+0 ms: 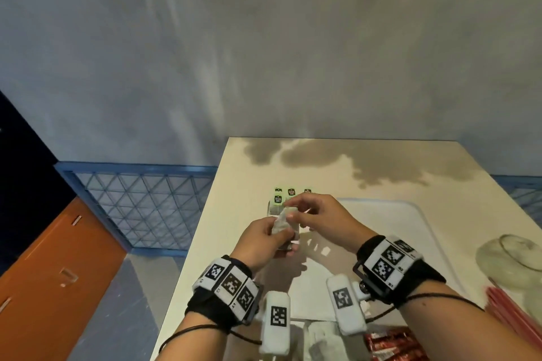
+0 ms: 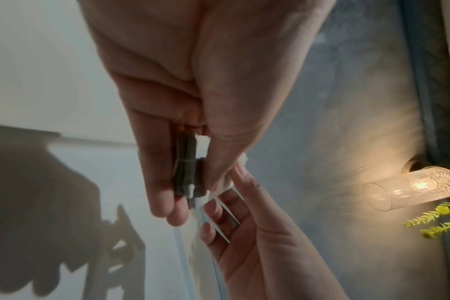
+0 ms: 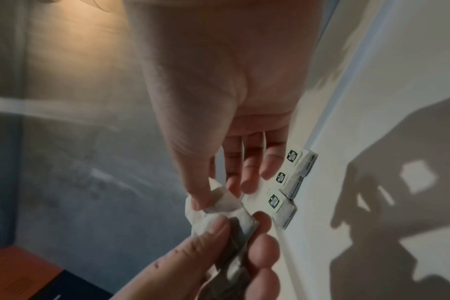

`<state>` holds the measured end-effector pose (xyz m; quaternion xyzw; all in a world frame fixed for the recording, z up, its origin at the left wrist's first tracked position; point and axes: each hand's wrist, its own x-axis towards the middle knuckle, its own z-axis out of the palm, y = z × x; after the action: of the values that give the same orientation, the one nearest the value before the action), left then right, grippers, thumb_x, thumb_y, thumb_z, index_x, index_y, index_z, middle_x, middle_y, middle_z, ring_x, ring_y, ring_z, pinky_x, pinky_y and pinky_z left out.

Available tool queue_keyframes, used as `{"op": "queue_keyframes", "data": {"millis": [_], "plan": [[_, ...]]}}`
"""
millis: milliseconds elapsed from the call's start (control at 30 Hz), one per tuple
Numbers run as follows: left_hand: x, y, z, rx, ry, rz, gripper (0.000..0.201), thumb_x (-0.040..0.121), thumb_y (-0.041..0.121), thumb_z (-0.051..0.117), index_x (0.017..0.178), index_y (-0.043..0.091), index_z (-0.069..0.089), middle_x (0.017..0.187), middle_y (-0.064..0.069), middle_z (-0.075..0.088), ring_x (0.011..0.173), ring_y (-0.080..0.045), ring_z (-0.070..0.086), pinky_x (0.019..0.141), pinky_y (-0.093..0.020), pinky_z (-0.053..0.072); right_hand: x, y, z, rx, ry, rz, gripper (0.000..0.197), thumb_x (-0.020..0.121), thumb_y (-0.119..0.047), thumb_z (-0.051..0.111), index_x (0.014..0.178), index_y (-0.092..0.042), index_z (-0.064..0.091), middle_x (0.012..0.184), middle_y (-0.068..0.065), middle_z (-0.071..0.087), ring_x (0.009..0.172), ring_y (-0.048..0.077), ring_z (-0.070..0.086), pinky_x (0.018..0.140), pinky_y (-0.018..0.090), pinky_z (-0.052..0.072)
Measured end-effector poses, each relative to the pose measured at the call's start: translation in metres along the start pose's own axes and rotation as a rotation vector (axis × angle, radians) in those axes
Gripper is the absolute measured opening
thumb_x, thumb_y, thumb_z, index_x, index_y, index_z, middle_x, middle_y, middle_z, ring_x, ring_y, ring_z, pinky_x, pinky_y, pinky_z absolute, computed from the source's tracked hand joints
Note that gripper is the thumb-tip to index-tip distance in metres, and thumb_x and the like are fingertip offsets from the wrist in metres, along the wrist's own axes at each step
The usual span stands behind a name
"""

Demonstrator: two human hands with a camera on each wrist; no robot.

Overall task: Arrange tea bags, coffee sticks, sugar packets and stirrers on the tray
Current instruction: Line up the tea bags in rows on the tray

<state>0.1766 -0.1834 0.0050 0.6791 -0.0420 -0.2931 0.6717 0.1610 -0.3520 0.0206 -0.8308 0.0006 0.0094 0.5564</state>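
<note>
A small stack of tea bags is held up over the near-left corner of the white tray, clamped between the thumb and curled fingers of the left hand, so that grip is closed on the stack. The right hand has its thumb and forefinger pinched on the top bag's white paper edge, the other fingers hanging loose, so it looks like one bag is being peeled off the bundle. A few tea bags with green tags are already laid in a neat row just past the hands, by the tray's edge as the right wrist view shows it. To do this bit well, the stack should be kept squeezed firmly low down while only the top bag gets slid off sideways, otherwise two probably come away together. The paper looks soft and crumply, so a gentle pull is the safer bet, and any string or tag should be kept from snagging on the rest. The freed bag would best be set down beside the last one in the row, tag facing the same way, edges lined up. Red coffee sticks and red stirrers are waiting on the surface close to the body, apparently not yet sorted.
</note>
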Motion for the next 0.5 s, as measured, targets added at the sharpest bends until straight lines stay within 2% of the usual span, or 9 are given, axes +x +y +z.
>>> {"op": "queue_keyframes", "data": {"millis": [100, 267, 367, 433, 500], "plan": [[-0.011, 0.003, 0.011, -0.002, -0.013, 0.019, 0.009, 0.093, 0.002, 0.061, 0.102, -0.001, 0.063, 0.087, -0.015, 0.069, 0.072, -0.024, 0.069, 0.065, -0.029, 0.059, -0.02, 0.001, -0.008, -0.006, 0.048, -0.002, 0.006, 0.087, -0.017, 0.073, 0.088, -0.011, 0.073, 0.078, -0.009, 0.069, 0.066, 0.002, 0.056, 0.064, 0.016, 0.044], [-0.027, 0.0, 0.016, 0.102, 0.008, 0.043, 0.024, 0.076, -0.008, 0.076, 0.098, 0.0, 0.068, 0.082, -0.011, 0.07, 0.071, -0.02, 0.068, 0.063, -0.027, 0.057, -0.044, -0.003, -0.019, -0.023, 0.112, 0.028, 0.013, 0.087, -0.02, 0.073, 0.084, -0.008, 0.069, 0.073, 0.006, 0.067, 0.065, 0.012, 0.056, 0.062, 0.029, 0.049], [-0.035, 0.0, 0.022, 0.048, 0.107, 0.076, 0.01, 0.083, -0.008, 0.069, 0.091, -0.003, 0.068, 0.075, -0.016, 0.066, 0.062, -0.024, 0.065, 0.059, -0.029, 0.057, -0.054, -0.001, -0.023, -0.046, 0.229, 0.102, 0.019, 0.086, -0.021, 0.075, 0.077, -0.006, 0.066, 0.072, 0.014, 0.07, 0.06, 0.02, 0.061, 0.062, 0.035, 0.054], [-0.038, 0.0, 0.029, 0.087, 0.225, 0.163, 0.011, 0.083, -0.005, 0.069, 0.084, 0.006, 0.072, 0.074, -0.014, 0.07, 0.065, -0.027, 0.068, 0.063, -0.031, 0.059, -0.06, 0.0, -0.022, -0.07, 0.276, 0.142, 0.02, 0.084, -0.018, 0.074, 0.074, -0.005, 0.063, 0.067, 0.013, 0.07, 0.059, 0.025, 0.066, 0.065, 0.039, 0.057], [-0.038, -0.001, 0.035, 0.21, 0.284, 0.243, 0.019, 0.08, 0.003, 0.074, 0.075, 0.021, 0.074, 0.075, -0.007, 0.074, 0.075, -0.028, 0.072, 0.071, -0.035, 0.061, -0.065, -0.001, -0.018, -0.038, 0.287, 0.175, 0.02, 0.084, -0.014, 0.072, 0.076, 0.0, 0.06, 0.066, 0.015, 0.07, 0.056, 0.024, 0.067, 0.065, 0.039, 0.058]]}}
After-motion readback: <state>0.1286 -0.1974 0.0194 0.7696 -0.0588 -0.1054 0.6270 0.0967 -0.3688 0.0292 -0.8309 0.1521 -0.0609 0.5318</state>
